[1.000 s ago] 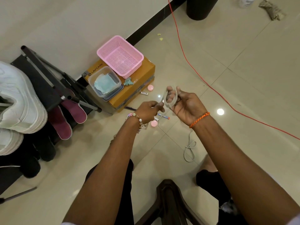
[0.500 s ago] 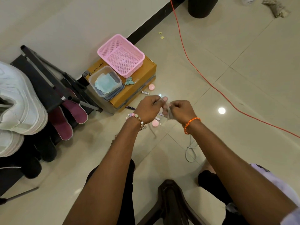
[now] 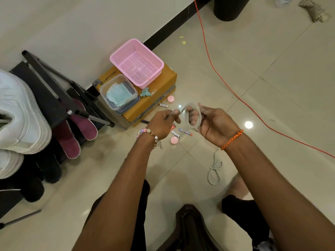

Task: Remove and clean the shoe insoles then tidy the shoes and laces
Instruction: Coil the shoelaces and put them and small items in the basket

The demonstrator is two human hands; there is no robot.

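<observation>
A grey shoelace (image 3: 199, 113) is wound in a loop around the fingers of my right hand (image 3: 212, 125), held palm up above the floor. My left hand (image 3: 163, 122) pinches the free end of that lace just left of the loop. A second grey lace (image 3: 214, 171) lies coiled on the tiles below my right wrist. Two white shoes (image 3: 20, 122) sit on a black rack (image 3: 52, 91) at the left edge. Two maroon insoles (image 3: 72, 140) lean against the rack's lower part.
A cardboard box (image 3: 154, 100) by the wall carries a pink basket (image 3: 137, 62) and a clear tub with blue cloths (image 3: 118, 94). Small pink lids (image 3: 174, 140) and tubes lie on the floor under my hands. An orange cable (image 3: 226, 84) crosses the tiles. A dark stool (image 3: 188, 230) stands between my knees.
My hands, close together half a second ago, have drawn apart again. The lace loop shows once more around my right fingers, and my left hand has moved left with the lace end.
</observation>
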